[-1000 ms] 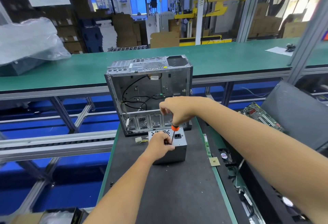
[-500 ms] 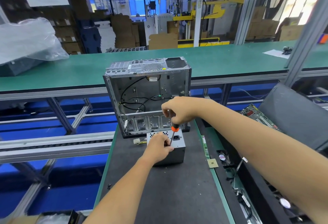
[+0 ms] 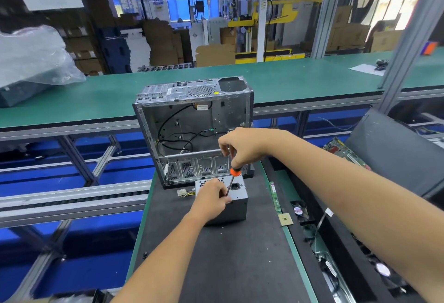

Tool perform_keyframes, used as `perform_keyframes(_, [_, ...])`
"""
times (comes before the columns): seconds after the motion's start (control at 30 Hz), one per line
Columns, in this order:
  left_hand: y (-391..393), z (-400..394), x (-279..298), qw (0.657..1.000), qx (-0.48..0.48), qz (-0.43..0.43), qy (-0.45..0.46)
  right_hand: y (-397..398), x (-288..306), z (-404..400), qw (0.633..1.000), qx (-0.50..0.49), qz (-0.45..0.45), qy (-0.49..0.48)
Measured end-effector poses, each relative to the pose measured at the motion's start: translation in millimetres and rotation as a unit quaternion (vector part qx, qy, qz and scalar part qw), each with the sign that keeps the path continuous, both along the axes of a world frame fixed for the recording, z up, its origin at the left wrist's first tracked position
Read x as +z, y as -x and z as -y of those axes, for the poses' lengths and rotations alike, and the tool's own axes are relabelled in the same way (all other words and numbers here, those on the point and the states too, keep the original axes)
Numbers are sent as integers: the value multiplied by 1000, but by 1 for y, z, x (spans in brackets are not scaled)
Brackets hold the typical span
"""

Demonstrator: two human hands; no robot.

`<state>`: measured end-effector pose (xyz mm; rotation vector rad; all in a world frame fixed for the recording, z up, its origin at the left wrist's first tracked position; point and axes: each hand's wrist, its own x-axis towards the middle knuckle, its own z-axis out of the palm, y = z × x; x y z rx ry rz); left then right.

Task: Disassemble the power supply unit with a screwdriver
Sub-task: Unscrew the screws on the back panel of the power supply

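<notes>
The long green conveyor belt (image 3: 288,79) runs across the far side, and nearer lies the dark rubber work mat (image 3: 216,254). On the mat's far end stands the opened grey steel computer case (image 3: 192,120), its side off and black cables hanging inside. Just in front of it sits the small grey metal power supply unit (image 3: 236,203), socket face turned up. The left hand (image 3: 211,198) rests on the unit's top near edge, fingers curled around the shaft close to the tip. The right hand (image 3: 242,147), above and slightly farther out, grasps the handle of the orange-collared black screwdriver (image 3: 231,182). The tool's long axis leans down and towards the person (the tip is hidden behind the left fingers). Driving the screw probably depends on that axis staying lined up under the right hand.
</notes>
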<state>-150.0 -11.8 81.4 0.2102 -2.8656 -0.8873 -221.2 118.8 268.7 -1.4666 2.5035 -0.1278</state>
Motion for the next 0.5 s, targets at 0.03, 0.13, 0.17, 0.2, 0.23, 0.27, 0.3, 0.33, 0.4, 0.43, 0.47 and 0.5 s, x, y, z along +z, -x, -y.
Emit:
perform_keyframes(0.03, [-1, 1, 0, 1000, -5, -3, -8, 0, -1, 1, 1000, -2, -6, 1])
perform_keyframes(0.13, [-2, 2, 1, 999, -2, -10, -38, 2, -2, 3, 1000, -12, -20, 3])
perform_keyframes(0.17, [-1, 2, 1, 999, 5, -13, -46, 3, -1, 4, 1000, -16, -24, 1])
perform_keyframes(0.2, [-1, 2, 1, 999, 11, -14, -51, 3, -1, 4, 999, -22, -29, -2])
perform_keyframes(0.23, [-1, 2, 1, 999, 16, -13, -51, 4, 0, 4, 999, -30, -33, -4])
perform_keyframes(0.27, [-1, 1, 0, 999, 17, -11, -48, 5, 0, 4, 998, -42, -36, -4])
perform_keyframes(0.3, [0, 2, 0, 999, 15, -10, -47, 6, -1, 4, 998, -56, -39, -2])
perform_keyframes(0.33, [-1, 2, -1, 999, 11, -11, -49, 7, -2, 3, 997, -70, -42, -2])
perform_keyframes(0.4, [-2, 2, -2, 999, 5, -13, -44, 12, -4, 1, 994, -102, -27, 2])
perform_keyframes(0.43, [-2, 2, -3, 999, 4, -18, -34, 16, -6, -2, 992, -125, 0, 19])
perform_keyframes(0.47, [-2, 3, -4, 999, 4, -23, -22, 21, -8, -4, 986, -155, 36, 50])
perform_keyframes(0.5, [-1, 3, -4, 999, 5, -27, -15, 26, -10, -7, 976, -186, 75, 88])
